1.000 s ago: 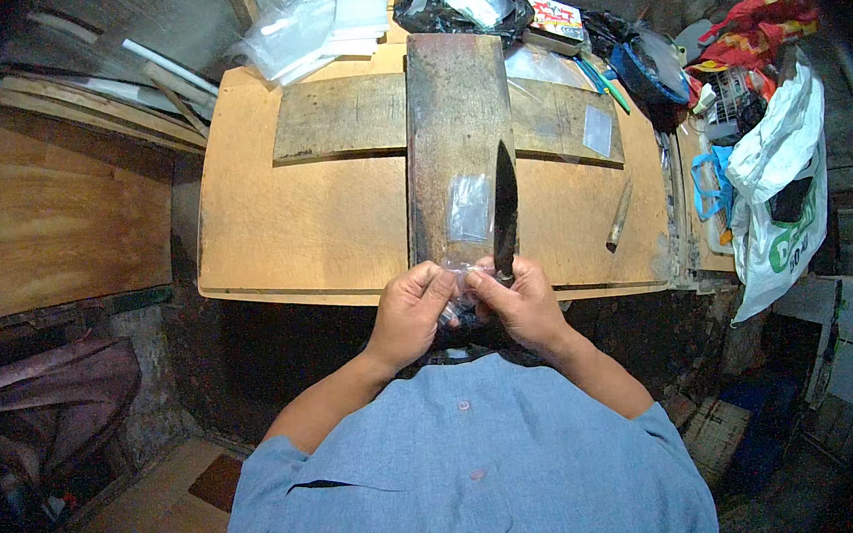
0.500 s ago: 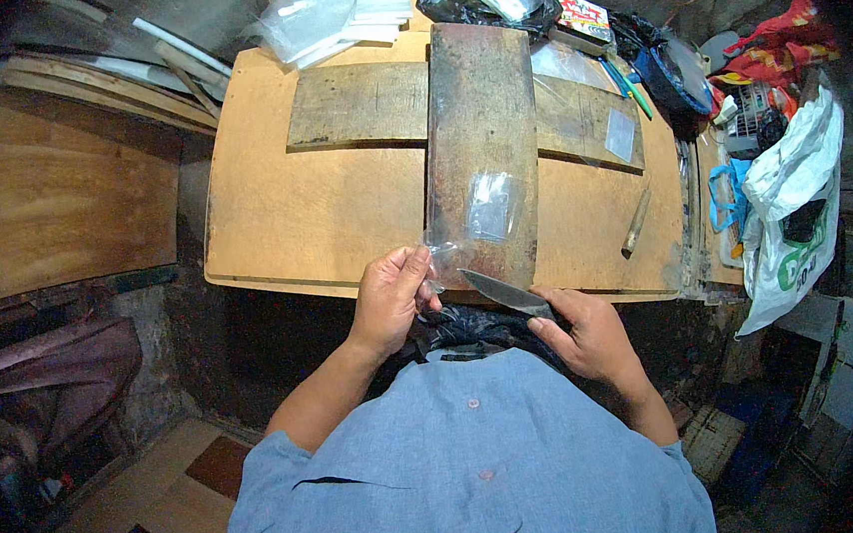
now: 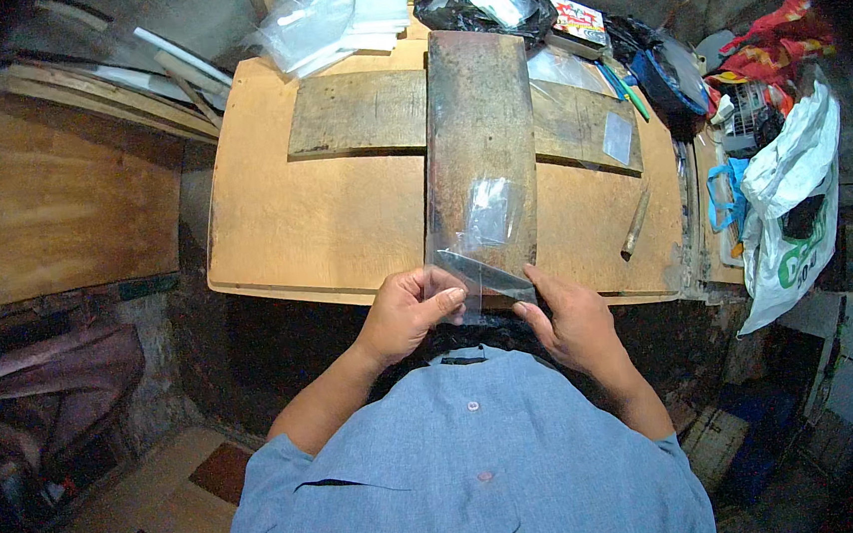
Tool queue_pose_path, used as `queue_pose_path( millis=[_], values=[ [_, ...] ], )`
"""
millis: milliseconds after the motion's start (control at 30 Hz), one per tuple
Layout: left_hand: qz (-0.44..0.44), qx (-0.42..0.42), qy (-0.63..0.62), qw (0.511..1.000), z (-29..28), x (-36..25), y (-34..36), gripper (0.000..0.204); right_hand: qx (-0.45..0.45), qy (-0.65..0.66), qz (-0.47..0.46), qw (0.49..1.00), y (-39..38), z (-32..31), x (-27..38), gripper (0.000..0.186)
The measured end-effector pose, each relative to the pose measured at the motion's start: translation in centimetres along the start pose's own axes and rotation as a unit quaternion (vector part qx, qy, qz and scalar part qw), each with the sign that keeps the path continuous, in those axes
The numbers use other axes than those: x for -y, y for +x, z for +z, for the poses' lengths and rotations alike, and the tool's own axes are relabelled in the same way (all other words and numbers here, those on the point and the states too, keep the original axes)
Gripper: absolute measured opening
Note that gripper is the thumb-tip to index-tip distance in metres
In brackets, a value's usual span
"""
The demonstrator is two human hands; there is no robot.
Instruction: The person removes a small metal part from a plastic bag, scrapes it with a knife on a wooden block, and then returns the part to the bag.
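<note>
while the left hand [image 3: 408,314] pinches film [image 3: 475,309] at the 6 o'clock end of the board [image 3: 480,112], the right hand [image 3: 580,327] grips a knife [image 3: 496,279], blade crossing the film toward 10 o'clock; slitting seems the step, the next move likely calling for taut film, steady blade

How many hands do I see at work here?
2: the left hand, pinching clear plastic film, and the right hand, gripping a knife, both at the near edge of the table. No other hands show.

A head-worn fisheye looks down over the table [image 3: 322,215]
</note>
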State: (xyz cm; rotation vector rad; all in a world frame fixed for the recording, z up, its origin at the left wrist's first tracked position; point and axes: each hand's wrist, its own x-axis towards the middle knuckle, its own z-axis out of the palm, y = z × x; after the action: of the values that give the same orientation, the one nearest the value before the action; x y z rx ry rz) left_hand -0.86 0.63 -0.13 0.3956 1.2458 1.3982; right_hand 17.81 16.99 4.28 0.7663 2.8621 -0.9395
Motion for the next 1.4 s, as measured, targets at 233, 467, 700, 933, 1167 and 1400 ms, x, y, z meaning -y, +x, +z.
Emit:
queue_pose_path(
  millis=[233,467,700,933,1167,1400],
  values=[
    [-0.082,0.114,0.024,0.99,-0.3,-0.1,-0.2,0.016,0.001,0.0,-0.05,0.999,1.2,0.4,0.6,0.048],
    [-0.104,0.187,0.086,0.973,-0.6,-0.7,-0.8,0.015,0.091,-0.008,-0.075,0.993,2.6,-1.5,0.1,0.046],
    [-0.052,0.101,0.064,0.991,-0.8,-0.2,-0.6,0.015,-0.083,0.247,0.091,0.961,3.6,-2.0,-3.1,0.032],
    [0.037,-0.017,0.032,0.999,1.2,-0.3,0.4,0.01,0.096,0.526,0.074,0.842,3.4,3.3,1.7,0.021],
    [-0.026,0.036,0.024,0.999,-0.5,-0.9,-0.5,0.007,0.138,0.515,0.057,0.844,3.6,1.5,-0.5,0.015],
    [-0.06,0.029,-0.006,0.998,1.7,0.1,-0.6,0.014,0.128,0.52,0.086,0.84,3.4,0.5,-1.1,0.016]
  ],
)
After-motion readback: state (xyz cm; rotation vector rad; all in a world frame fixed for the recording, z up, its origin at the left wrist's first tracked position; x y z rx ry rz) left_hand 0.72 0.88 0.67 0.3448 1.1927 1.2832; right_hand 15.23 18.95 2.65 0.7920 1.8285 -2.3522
